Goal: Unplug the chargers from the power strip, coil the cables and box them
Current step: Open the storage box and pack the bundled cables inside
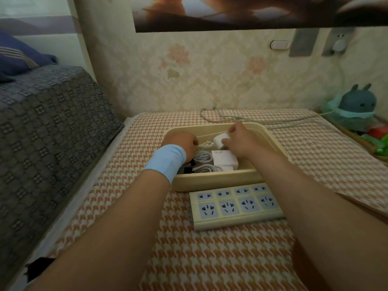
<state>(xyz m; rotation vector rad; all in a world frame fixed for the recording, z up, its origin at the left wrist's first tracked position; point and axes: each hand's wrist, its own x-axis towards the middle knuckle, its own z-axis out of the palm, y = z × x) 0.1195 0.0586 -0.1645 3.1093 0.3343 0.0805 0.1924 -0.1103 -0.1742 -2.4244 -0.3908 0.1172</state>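
Note:
A cream plastic box (273, 141) stands on the checked tablecloth, and both my hands are inside it. My right hand (241, 139) pinches a small white charger (221, 139) over the box's middle. My left hand (181, 143), with a blue band on its wrist, curls round a thin white cable (206, 144) at the box's left. Below them in the box lie a larger white charger (223, 159) marked GaN and coiled white cables (202, 157). The power strip (235, 203), cream with blue sockets, lies just in front of the box with nothing plugged in.
A pale cable (252, 119) runs along the table behind the box toward a wall socket (338, 45) at upper right. A grey plush toy (357, 103) and a basket sit at the right edge. A patterned sofa arm (52, 114) borders the left.

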